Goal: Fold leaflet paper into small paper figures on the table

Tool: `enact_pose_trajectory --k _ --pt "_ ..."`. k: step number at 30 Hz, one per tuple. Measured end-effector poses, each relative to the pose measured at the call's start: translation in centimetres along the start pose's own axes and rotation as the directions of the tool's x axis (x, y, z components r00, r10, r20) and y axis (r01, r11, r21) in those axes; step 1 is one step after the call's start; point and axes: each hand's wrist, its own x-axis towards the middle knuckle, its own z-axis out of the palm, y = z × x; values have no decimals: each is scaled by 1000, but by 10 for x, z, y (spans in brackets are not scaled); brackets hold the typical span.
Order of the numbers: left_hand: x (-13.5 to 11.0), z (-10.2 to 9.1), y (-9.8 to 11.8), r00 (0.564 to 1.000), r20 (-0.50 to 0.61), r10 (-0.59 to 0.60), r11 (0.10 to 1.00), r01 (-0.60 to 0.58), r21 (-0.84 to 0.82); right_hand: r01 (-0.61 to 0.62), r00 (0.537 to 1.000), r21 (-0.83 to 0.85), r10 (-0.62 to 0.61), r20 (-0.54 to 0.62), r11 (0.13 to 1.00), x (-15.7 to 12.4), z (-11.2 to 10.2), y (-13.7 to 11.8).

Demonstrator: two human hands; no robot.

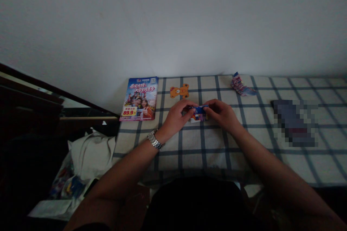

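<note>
Between my two hands is a small folded flyer (200,112), blue along its top edge with colourful print below. My left hand (179,114), with a metal watch (155,140) on its wrist, pinches the left end between thumb and fingers. The right end is pinched by my right hand (221,113). Just beyond my left hand lies a flat orange bear cutout (179,91). A stack of printed flyers (139,99) rests farther left, in the same blue and pink colours.
A checked cloth (189,155) covers the table, which meets a pale wall (189,25). At the back right sits a folded paper piece (241,86). A blurred-out dark object (295,122) lies on the right. White bags (92,151) stand below the table's left edge.
</note>
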Motion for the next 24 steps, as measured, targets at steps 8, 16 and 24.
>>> enact_pose_trajectory --k 8,16,24 --pt "0 3 -7 990 -38 -137 965 124 -233 16 995 -6 -17 -98 1000 0 -1 -7" --pt "2 3 -9 980 -5 -201 915 186 -358 15 990 21 -12 -138 1000 0 -3 -5" --pt "2 3 -7 978 -47 -205 916 175 -360 20 991 45 -14 -134 999 0 -2 -6"
